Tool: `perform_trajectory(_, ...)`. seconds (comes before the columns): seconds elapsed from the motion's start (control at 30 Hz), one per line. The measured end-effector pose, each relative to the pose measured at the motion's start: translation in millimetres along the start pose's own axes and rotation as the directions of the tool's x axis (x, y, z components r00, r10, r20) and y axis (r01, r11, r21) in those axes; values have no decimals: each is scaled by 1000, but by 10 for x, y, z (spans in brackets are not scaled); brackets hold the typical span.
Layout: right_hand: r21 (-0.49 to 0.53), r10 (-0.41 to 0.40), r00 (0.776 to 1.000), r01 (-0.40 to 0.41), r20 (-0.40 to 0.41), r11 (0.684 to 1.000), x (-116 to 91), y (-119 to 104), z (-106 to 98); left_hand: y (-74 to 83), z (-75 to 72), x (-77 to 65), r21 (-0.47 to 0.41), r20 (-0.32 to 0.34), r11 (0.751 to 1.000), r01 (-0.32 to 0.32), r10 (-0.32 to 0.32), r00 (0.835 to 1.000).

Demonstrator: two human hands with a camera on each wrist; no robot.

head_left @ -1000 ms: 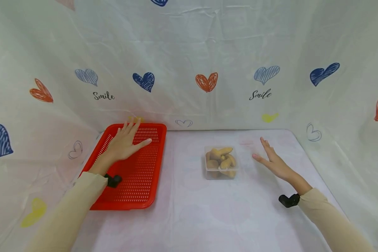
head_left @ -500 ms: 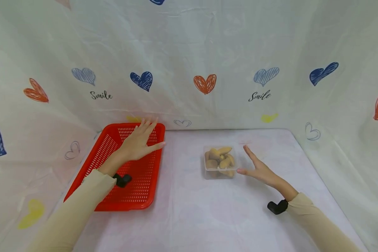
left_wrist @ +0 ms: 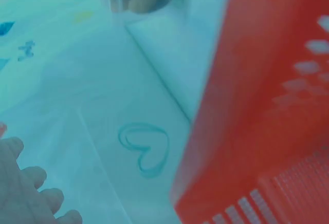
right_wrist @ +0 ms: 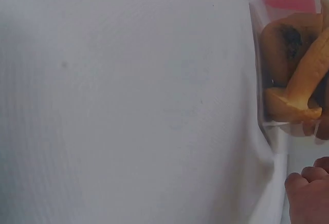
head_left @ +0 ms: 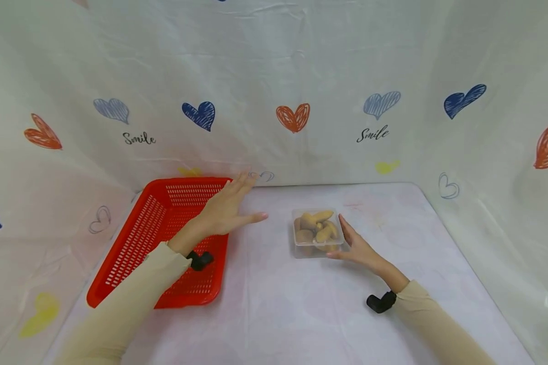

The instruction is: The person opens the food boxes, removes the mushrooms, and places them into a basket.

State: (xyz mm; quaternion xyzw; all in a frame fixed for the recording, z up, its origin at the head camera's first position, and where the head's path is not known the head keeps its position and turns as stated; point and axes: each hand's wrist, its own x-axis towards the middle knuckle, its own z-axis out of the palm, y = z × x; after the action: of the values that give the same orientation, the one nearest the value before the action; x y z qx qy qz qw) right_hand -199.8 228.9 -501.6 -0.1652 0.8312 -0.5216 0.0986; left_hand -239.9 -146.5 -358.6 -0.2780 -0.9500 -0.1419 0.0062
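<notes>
A clear plastic box (head_left: 304,250) of brownish-yellow mushrooms (head_left: 323,234) stands on the table right of its middle. In the right wrist view one mushroom (right_wrist: 303,82) shows its cap and stem through the wall. My right hand (head_left: 363,252) is at the box's right side, fingers fairly straight, thumb by the front right corner; whether it touches the wall I cannot tell. My left hand (head_left: 221,210) hovers over the right side of a red perforated plastic basket (head_left: 221,271), fingers and thumb spread, holding nothing. In the left wrist view its fingertips (left_wrist: 35,176) show at the lower left.
A whitish cloth-covered table (head_left: 274,314) lies under everything. Behind it and at both sides hangs a white sheet (head_left: 329,61) printed with hearts and words. Black wrist cameras (head_left: 381,302) sit below each wrist.
Both hands have moved: the left one rightward across the basket to its right side, the right one leftward and down to the box. The box and basket stay in place on the table.
</notes>
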Motion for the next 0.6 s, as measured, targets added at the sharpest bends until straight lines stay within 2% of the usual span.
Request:
perform_trajectory(0.1,82,-12,1000,14,-18,997,30,16,66,96,54,81,7,17,1000,-26,26,1000)
perform_trajectory(0.27,175,-72,997,76,-30,982,89,44,150,293,204,214,15,63,994,-111,109,992)
perform_trajectory(0.4,196,-106,993,112,-42,974,113,64,180,489,358,298,22,123,982,-190,186,975)
perform_trajectory(0.6,181,-115,992,123,-55,976,99,58,193,762,567,415,6,193,959,-282,276,941)
